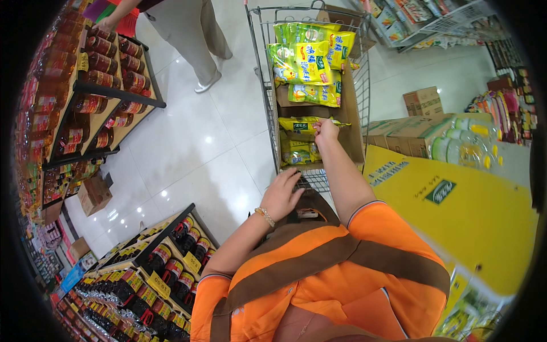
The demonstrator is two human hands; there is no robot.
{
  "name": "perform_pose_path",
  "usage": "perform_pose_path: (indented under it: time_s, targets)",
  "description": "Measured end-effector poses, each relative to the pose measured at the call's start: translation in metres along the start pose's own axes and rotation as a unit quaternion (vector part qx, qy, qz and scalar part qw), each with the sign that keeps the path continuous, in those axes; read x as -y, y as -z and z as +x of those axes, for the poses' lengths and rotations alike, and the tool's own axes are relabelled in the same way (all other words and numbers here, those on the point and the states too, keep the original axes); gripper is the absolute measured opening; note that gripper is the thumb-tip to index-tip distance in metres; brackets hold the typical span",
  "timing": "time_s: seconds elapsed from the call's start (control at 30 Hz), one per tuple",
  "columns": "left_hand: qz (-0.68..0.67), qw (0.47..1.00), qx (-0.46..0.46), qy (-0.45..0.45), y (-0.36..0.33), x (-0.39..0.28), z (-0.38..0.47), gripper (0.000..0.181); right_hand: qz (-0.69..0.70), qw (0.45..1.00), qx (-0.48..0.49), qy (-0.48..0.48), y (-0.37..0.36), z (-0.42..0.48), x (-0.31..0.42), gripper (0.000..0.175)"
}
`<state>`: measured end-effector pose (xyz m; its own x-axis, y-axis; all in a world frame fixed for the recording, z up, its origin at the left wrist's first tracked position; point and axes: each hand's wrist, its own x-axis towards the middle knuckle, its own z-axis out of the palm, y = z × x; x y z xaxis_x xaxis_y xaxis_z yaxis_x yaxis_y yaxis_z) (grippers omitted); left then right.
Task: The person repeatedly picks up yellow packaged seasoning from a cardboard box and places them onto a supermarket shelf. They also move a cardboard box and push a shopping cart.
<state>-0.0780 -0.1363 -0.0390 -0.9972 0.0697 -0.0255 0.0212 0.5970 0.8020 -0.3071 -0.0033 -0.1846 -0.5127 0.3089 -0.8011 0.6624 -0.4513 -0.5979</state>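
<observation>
In front of me stands a wire shopping cart with a cardboard box inside. Several yellow-green seasoning bags lie heaped at the box's far end. My right hand reaches into the box, its fingers closed on the edge of a yellow bag. Nearer to me in the box is another group of yellow bags. My left hand is by the cart's near end with fingers spread, holding nothing visible; a bracelet is on that wrist.
Bottle shelves stand at the left and lower left. A person stands beyond the upper left shelf. To the right are stacked cartons, large oil bottles and a yellow display panel. A packet rack is upper right.
</observation>
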Motion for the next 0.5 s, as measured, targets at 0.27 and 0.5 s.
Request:
perform_pose_path:
  time_s: [0.27,0.5]
  targets:
    - [-0.006,0.996,-0.084,0.027,0.012,0.035,-0.065,0.092,-0.004,0.965,0.172,0.197,0.07,-0.237,0.039,0.018]
    - [0.09,0.952,-0.248,-0.154,0.085,-0.045,-0.048,0.127,-0.078,0.869,0.306,0.38,0.115,-0.444,0.044,0.023]
